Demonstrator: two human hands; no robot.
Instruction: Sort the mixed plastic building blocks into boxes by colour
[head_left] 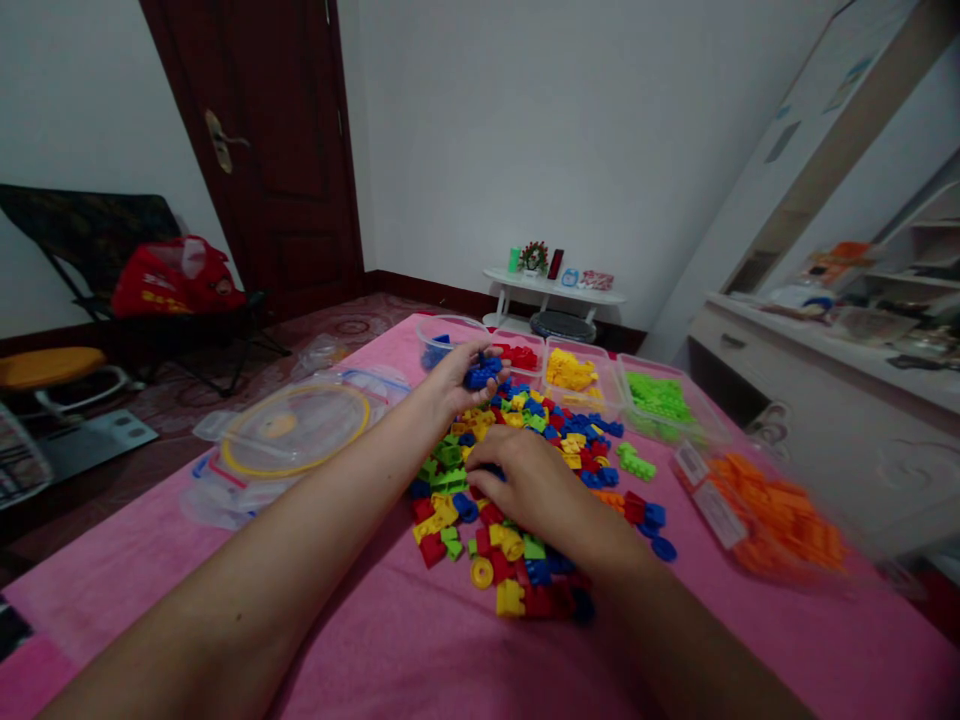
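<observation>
My left hand (454,382) is raised over the far left part of a mixed pile of building bricks (517,545), palm turned up. Its fingers curl round several blue building bricks (482,372). Lower down, my right hand (529,485) reaches into the middle of the pile with fingers bent. Dark blue shows between its thumb and forefinger, apparently a brick, mostly hidden by the hand. Just beyond my left hand stands a clear round-edged tub (450,326) with blue bricks in it. The pile mixes red, yellow, green, blue and a few orange pieces.
Clear boxes of red bricks (519,356), yellow bricks (571,371), green bricks (658,397) and orange bricks (780,515) line the far and right sides. Transparent lids (296,430) lie at left on the pink tablecloth (420,640). A loose green brick (636,461) sits right of the pile.
</observation>
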